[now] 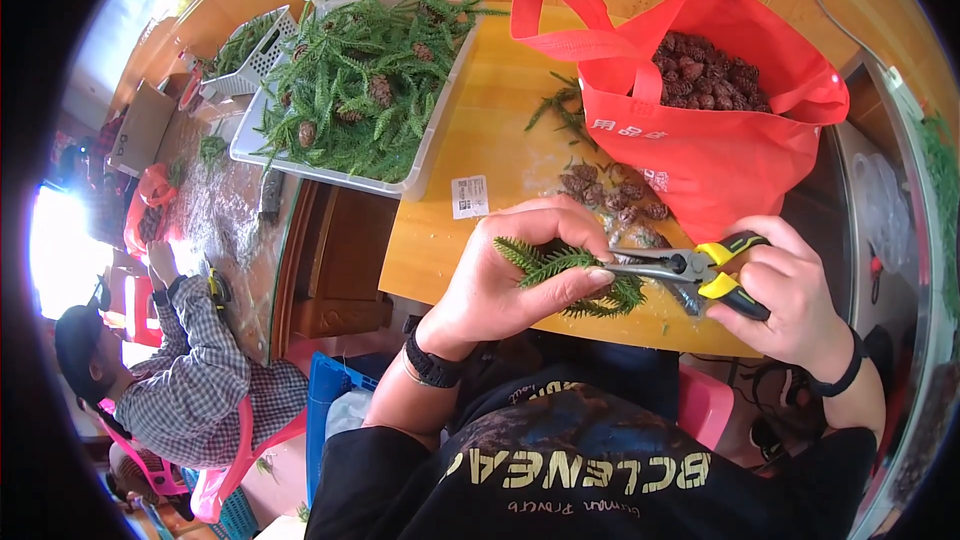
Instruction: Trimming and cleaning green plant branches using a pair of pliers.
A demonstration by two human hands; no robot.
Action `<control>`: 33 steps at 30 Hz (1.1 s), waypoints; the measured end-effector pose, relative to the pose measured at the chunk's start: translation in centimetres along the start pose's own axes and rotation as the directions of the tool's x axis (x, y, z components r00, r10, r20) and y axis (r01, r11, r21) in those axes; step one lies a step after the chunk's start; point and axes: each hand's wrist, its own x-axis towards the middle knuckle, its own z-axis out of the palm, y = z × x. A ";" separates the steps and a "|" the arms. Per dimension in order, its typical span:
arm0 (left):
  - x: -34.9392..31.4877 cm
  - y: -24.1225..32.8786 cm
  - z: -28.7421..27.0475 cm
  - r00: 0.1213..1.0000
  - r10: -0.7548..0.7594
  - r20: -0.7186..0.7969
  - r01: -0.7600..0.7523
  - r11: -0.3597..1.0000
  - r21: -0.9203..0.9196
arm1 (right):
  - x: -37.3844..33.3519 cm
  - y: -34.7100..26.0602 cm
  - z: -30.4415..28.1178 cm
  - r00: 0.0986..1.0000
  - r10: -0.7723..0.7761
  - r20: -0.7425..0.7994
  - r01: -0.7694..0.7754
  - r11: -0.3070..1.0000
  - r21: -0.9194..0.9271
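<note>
My left hand (490,285) pinches a green artificial pine sprig (622,297) between thumb and fingers, above the front of the yellow table (440,255). My right hand (800,300) is wrapped round the yellow-and-black handles of a pair of long-nose pliers (690,265). The jaws of the pliers reach to my left fingertips, at the sprig. What exactly lies between the jaws is hidden by the thumb and fingers. Just beyond my hands, several loose pine cones (600,190) lie on the table beside a dark green twig (565,110).
A red bag (700,160) full of pine cones stands at the back right. At the back left, a translucent bin (400,185) holds pine sprigs with cones. A white label (469,197) lies near it. Another person (200,380) sits at a table on the left.
</note>
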 end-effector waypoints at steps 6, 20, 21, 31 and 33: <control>0.1 0.1 -0.1 1.000 -0.011 0.024 0.012 1.000 -0.021 | -0.4 0.6 0.2 0.999 0.003 0.042 -0.006 0.998 0.070; 0.2 0.0 -0.2 0.996 0.008 0.091 -0.004 0.999 -0.047 | -0.6 1.2 0.0 0.993 -0.031 0.118 0.013 0.989 0.147; 0.2 -0.1 -0.3 0.996 0.008 0.091 -0.004 0.999 -0.048 | -0.5 1.2 0.0 0.993 -0.030 0.119 0.012 0.989 0.147; 0.4 -0.5 -0.4 0.991 0.034 0.126 -0.025 0.997 -0.069 | -0.7 0.5 -0.1 0.995 -0.064 0.071 0.062 0.998 0.028; 0.4 -0.5 -0.4 0.991 0.035 0.130 -0.026 0.997 -0.066 | -0.6 0.3 0.0 0.996 -0.052 0.073 0.051 0.999 0.019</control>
